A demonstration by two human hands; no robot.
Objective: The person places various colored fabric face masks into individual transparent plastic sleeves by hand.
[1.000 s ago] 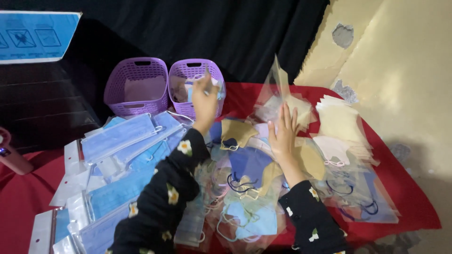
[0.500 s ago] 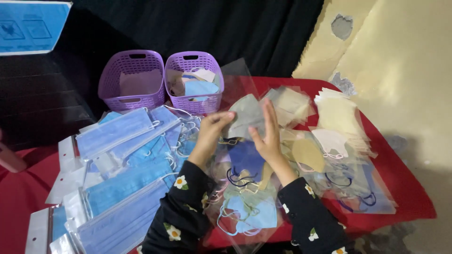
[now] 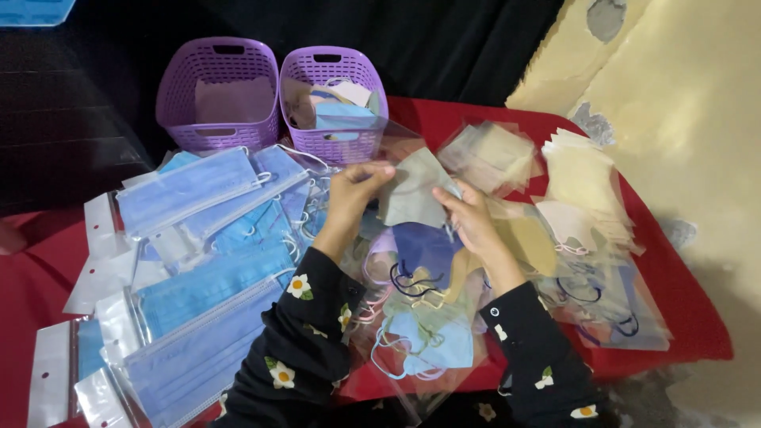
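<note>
Your left hand [image 3: 354,190] and your right hand [image 3: 469,215] are both closed in a pinch on one grey-green face mask [image 3: 416,194] in a clear sleeve, held up between them just above the heap; the left fingers grip its left edge, the right fingers its right lower edge; the mask sits roughly level, a little in front of the right-hand purple basket [image 3: 333,127]. That basket holds a few masks, pale blue and cream; the left purple basket [image 3: 216,99] stands touching it on its left side, with something pale lying flat inside. Below your hands lies a loose pile of bagged masks [image 3: 420,317] in dark blue, light blue and beige, ear loops tangled over one another; to your left, overlapping packets of blue flat masks [image 3: 198,293] spread in clear bags with white header strips; to your right, stacks of cream and beige masks [image 3: 583,182] lie near the edge of the red cloth [image 3: 682,317] that covers the surface; your sleeves are black with small flowers.
</note>
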